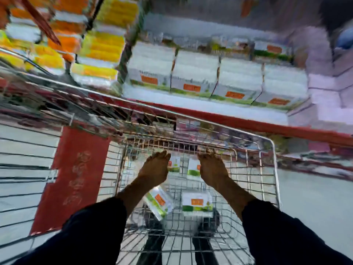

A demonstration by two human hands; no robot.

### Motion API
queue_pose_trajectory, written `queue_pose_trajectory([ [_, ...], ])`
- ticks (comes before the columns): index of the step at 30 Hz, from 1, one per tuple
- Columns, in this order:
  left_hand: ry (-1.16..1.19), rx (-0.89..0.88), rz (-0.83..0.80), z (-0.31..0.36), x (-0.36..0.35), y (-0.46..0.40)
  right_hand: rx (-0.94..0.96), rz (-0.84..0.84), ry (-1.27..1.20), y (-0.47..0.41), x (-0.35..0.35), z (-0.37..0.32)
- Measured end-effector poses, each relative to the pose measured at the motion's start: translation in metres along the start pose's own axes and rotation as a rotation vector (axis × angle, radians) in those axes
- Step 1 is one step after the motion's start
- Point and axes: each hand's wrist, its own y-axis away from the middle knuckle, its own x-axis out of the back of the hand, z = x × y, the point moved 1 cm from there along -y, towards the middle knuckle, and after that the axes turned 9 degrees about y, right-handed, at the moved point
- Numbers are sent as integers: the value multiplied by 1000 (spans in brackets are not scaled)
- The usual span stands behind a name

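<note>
Deep at the far end of the wire cart (275, 169), press the two upright packs (193, 167) on their flat sides between the left hand (155, 167) and right hand (213, 168), now flanking them with stretched, unclenched fingers, since probably light, soft-wrapped and slippery.

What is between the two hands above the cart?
In the head view, two white packs with green and orange labels sit between the left hand and right hand, over the wire cart. Blur hides whether either hand grips them.
</note>
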Motion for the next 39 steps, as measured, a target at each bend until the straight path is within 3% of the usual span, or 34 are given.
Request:
queue_pose_trajectory([
  [3, -3, 16, -38, -7, -5, -20, -35, -42, 50, -17, -10, 1],
  [7, 11, 7, -23, -8, -7, -33, -21, 30, 71, -23, -8, 4],
  [13, 175, 40, 32, -11, 10, -25, -26, 110, -62, -12, 1, 9],
  [17, 127, -13, 78, -1, 29, 2, -31, 225, -217, 16, 11, 1],
  [32, 59, -284, 742, 64, 232, 146, -101, 855, -353, 159, 209, -5],
  [36, 45, -336, 905, 75, 277, 141, -70, 965, -351, 156, 254, -5],
  [39, 57, -313, 919, 77, 295, 125, -66, 991, -349, 134, 267, -7],
])
